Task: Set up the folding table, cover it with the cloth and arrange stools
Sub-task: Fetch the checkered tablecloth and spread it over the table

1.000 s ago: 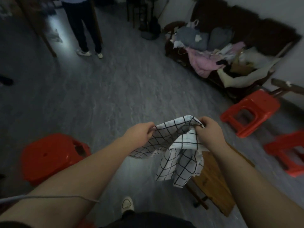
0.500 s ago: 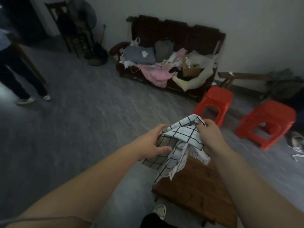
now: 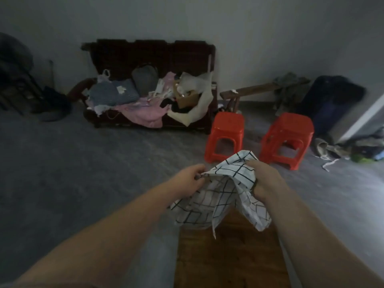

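A white cloth (image 3: 224, 194) with a black grid pattern hangs bunched between my hands, above the near end of the wooden folding table (image 3: 228, 258). My left hand (image 3: 190, 180) pinches its left edge. My right hand (image 3: 264, 179) grips its right side with curled fingers. The table stands on the grey floor directly below me, its brown top showing between my forearms. Two red plastic stools (image 3: 225, 138) (image 3: 287, 136) stand side by side on the floor beyond the cloth.
A dark wooden sofa (image 3: 153, 57) piled with clothes and bags stands against the far wall. A low wooden bench (image 3: 249, 90) and heaps of dark clothing (image 3: 330, 100) lie at the right. A fan and rack (image 3: 18, 80) stand at the far left.
My view has swung right and squared up to the table; the standing person is out of sight. Both hands keep hold of the cloth and have spread it a little wider.
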`<action>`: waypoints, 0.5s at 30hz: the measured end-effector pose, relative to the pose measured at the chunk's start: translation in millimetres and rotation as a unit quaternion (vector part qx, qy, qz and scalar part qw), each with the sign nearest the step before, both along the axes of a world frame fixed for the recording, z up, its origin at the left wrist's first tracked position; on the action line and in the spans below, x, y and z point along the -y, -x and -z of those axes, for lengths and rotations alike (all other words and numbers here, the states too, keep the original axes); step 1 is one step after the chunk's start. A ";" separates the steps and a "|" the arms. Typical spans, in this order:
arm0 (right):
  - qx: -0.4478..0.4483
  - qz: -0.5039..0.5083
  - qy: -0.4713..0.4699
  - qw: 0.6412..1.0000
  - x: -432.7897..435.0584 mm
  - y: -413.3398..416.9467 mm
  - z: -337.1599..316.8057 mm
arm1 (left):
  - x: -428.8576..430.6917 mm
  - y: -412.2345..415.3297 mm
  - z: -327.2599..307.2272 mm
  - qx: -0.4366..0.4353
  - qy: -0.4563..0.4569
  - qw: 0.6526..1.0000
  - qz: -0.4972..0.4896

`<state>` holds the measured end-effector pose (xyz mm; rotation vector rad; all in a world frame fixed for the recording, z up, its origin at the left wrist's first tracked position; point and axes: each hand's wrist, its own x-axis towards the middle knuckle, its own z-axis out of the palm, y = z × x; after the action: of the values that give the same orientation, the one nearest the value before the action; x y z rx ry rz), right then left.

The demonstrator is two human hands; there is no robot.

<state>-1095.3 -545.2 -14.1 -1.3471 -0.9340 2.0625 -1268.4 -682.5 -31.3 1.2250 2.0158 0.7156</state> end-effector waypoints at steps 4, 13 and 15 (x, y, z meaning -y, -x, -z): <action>-0.007 -0.013 -0.029 0.999 -26.7 -23.8 -15.3 | -54.3 9.3 -2.8 -0.036 -0.027 0.998 0.054; 0.303 0.012 -0.311 0.901 -48.7 -45.9 -50.1 | -166.8 29.5 -3.3 -0.064 -0.101 0.964 0.236; 0.375 -0.019 -0.384 0.844 -49.9 -45.4 -59.5 | -189.2 34.8 -7.0 -0.056 -0.119 0.950 0.284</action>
<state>-1049.9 -495.3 45.4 -1.6226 -1.8541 0.8863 -1303.2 -493.3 -24.3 1.9150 1.5588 0.6151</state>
